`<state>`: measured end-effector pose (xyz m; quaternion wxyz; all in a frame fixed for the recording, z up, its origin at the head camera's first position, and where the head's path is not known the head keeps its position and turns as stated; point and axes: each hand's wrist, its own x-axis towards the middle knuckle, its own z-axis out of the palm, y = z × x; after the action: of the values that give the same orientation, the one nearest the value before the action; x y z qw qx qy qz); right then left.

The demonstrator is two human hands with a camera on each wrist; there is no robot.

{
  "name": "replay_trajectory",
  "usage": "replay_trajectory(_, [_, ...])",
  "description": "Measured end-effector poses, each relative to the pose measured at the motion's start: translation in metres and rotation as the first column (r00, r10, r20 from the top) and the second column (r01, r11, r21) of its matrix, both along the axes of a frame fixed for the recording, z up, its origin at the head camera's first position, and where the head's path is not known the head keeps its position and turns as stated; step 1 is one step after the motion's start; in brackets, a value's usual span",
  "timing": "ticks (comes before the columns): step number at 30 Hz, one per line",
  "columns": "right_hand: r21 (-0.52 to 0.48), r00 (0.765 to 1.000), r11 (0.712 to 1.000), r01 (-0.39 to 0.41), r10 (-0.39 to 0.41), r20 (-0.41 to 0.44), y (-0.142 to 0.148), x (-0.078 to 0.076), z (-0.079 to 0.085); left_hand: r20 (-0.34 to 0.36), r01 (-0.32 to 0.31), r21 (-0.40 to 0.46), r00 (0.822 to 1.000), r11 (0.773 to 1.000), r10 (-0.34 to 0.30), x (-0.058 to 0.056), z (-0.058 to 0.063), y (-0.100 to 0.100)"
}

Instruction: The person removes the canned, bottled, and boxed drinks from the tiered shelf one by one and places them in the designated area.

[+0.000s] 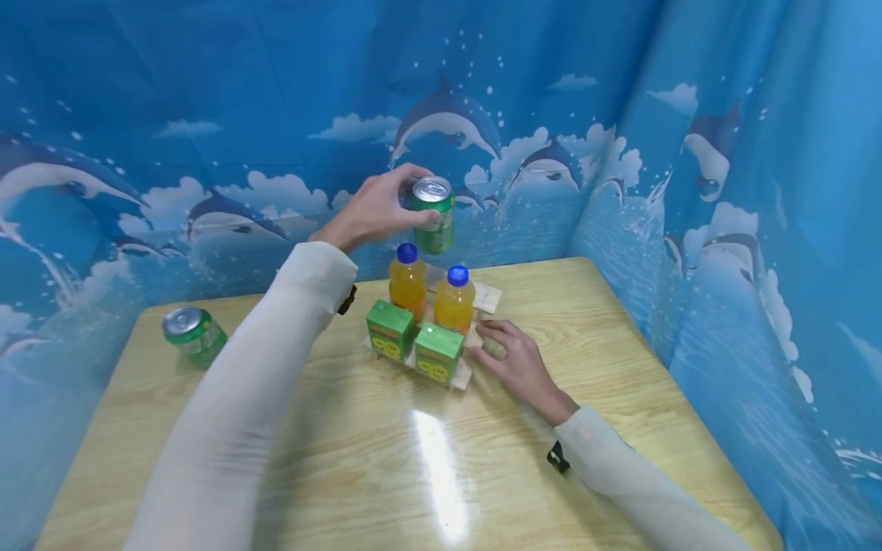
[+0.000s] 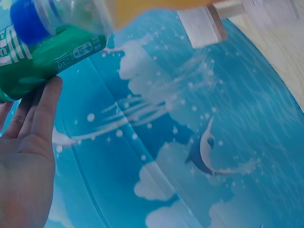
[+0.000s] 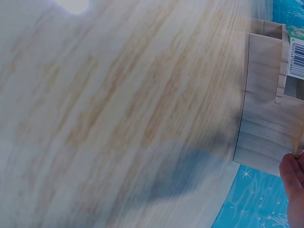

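Note:
My left hand (image 1: 375,207) grips a green drink can (image 1: 436,229) upright, raised at the back of a wooden rack (image 1: 488,298). In the left wrist view the fingers lie along the side of the can (image 2: 52,61). Two orange drink bottles (image 1: 455,302) with blue caps stand in the rack, and two green juice boxes (image 1: 438,353) stand in front of them. On the rack's right side, my right hand (image 1: 520,363) holds the edge with bent fingers. The right wrist view shows its fingertips at the pale wooden side panel (image 3: 266,128).
Another green can (image 1: 196,337) stands at the table's left, beside my left forearm. The light wood table (image 1: 372,451) ends at a blue dolphin-print curtain (image 1: 276,99) behind and along the right. Light glares on the tabletop in front of the rack.

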<state>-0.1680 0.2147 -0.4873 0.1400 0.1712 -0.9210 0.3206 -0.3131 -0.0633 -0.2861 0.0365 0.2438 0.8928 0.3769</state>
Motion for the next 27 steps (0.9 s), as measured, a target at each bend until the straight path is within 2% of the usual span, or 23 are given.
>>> replay_trajectory(9, [0.011,1.0,1.0,0.005,-0.005,0.0,0.0,-0.001,-0.002,-0.036,-0.045,0.025,0.998,0.999,0.046,0.005,0.003,-0.029])
replay_trajectory(20, [0.008,1.0,1.0,0.003,-0.003,-0.01,0.0,-0.001,-0.001,-0.026,-0.104,0.024,0.994,0.994,0.105,0.011,0.002,-0.061])
replay_trajectory(27, [0.012,1.0,1.0,0.001,-0.001,-0.001,-0.001,-0.001,0.001,0.005,-0.136,0.012,0.991,0.991,0.135,0.017,-0.001,-0.084])
